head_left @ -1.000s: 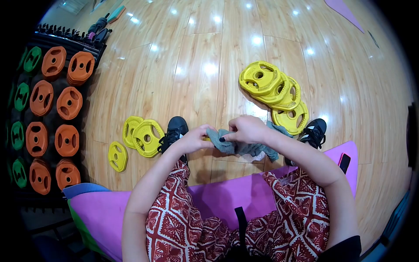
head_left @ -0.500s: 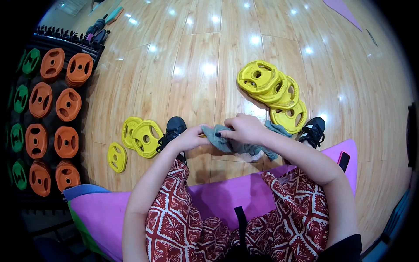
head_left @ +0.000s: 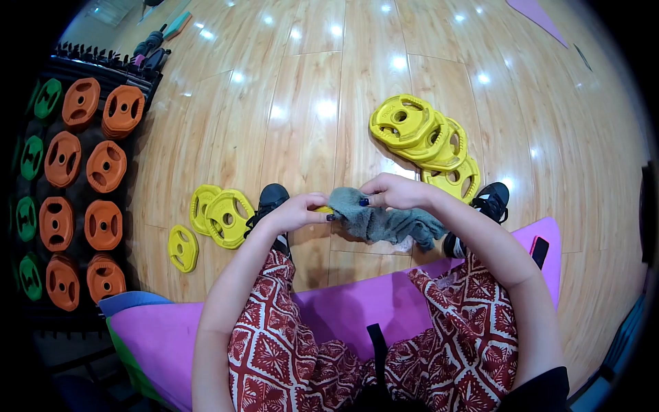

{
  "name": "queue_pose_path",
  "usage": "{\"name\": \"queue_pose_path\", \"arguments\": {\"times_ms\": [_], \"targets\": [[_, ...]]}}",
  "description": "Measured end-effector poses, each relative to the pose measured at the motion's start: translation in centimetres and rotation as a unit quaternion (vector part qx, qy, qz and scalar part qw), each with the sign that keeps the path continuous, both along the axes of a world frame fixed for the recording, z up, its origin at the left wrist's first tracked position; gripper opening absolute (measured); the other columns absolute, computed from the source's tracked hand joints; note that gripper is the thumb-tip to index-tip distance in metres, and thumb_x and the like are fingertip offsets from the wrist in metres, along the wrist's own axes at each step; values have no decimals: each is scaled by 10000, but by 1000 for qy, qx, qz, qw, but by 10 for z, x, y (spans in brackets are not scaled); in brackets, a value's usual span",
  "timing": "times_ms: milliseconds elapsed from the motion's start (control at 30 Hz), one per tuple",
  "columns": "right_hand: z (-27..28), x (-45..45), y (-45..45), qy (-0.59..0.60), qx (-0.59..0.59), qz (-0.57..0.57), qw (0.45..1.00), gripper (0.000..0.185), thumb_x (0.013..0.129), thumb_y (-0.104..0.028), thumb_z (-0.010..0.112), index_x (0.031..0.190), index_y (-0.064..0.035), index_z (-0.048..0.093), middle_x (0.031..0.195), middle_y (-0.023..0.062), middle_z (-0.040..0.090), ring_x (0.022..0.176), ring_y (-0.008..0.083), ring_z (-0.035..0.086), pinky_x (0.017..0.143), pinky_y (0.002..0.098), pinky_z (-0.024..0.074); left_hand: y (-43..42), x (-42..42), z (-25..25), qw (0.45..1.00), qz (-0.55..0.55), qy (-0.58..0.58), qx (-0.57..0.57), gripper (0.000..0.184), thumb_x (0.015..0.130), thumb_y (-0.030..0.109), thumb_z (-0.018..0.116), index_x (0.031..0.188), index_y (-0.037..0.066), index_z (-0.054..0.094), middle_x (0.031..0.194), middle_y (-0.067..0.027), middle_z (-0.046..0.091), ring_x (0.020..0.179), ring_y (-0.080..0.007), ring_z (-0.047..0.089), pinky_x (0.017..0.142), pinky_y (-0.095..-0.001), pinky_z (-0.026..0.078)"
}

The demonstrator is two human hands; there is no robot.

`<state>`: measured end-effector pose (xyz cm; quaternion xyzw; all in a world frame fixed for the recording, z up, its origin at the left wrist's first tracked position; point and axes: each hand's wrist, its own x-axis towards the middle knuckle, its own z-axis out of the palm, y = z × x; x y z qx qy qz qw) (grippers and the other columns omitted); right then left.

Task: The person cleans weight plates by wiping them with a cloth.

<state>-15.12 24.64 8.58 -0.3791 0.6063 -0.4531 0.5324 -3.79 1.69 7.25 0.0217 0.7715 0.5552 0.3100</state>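
Observation:
My left hand (head_left: 300,213) is closed on a small yellow weight plate (head_left: 323,209), of which only a sliver of edge shows. A grey-green cloth (head_left: 374,223) covers the rest of that plate and hangs bunched to the right. With fingers pinched, my right hand (head_left: 397,191) grips the cloth at its upper side. To the left on the floor lie several yellow plates, among them a larger one (head_left: 228,218) beside my shoe and a small one (head_left: 182,248). More yellow plates (head_left: 403,122) overlap in a leaning row beyond my right hand.
A rack at the left holds orange plates (head_left: 106,165) and green plates (head_left: 31,157). Under my legs lies a purple mat (head_left: 165,343), with a phone (head_left: 540,251) on its right side. My shoes (head_left: 273,199) rest on the wooden floor (head_left: 302,103).
My right hand has shifted slightly right and up along the cloth. More of the cloth now shows between my hands, and its loose end has gathered lower, near my right shoe.

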Motion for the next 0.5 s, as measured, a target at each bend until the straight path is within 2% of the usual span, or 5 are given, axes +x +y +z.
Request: {"name": "queue_pose_path", "arguments": {"times_ms": [67, 167, 233, 333, 500], "targets": [[-12, -1, 3, -22, -2, -4, 1000, 263, 850, -147, 527, 1050, 18, 574, 875, 39, 608, 787, 107, 525, 736, 289, 440, -2, -1, -2, 1000, 8, -10, 24, 304, 784, 173, 608, 1043, 15, 583, 1009, -36, 550, 969, -116, 480, 875, -246, 362], [-25, 1, 10, 36, -24, -85, 995, 300, 849, -203, 550, 1052, 16, 582, 860, 39, 602, 799, 98, 520, 743, 279, 434, -4, 0, -3, 995, 33, -31, 87, 326, 786, 187, 610, 1059, 11, 576, 1015, -33, 562, 962, -112, 488, 875, -248, 365], [-28, 0, 12, 55, 89, -114, 988, 324, 850, -252, 557, 1046, 3, 595, 865, 37, 606, 817, 92, 521, 754, 271, 429, -2, 0, -2, 994, 52, -42, 84, 336, 789, 187, 610, 1069, 6, 570, 1018, -35, 567, 959, -114, 492, 877, -251, 366], [-21, -5, 12, 65, 102, -81, 989, 334, 856, -269, 549, 1052, -2, 595, 888, 30, 616, 837, 90, 525, 772, 262, 421, -1, -1, 1, 991, 76, -63, 86, 354, 790, 183, 610, 1087, -1, 557, 1031, -43, 574, 960, -119, 498, 883, -259, 368], [-21, -2, 8, -35, 13, -98, 995, 294, 856, -218, 546, 1041, 5, 599, 907, 6, 615, 846, 74, 521, 791, 247, 415, -9, -2, -4, 991, 72, -66, 94, 370, 788, 173, 611, 1102, -10, 545, 1057, -53, 570, 981, -128, 498, 897, -268, 367]]}}
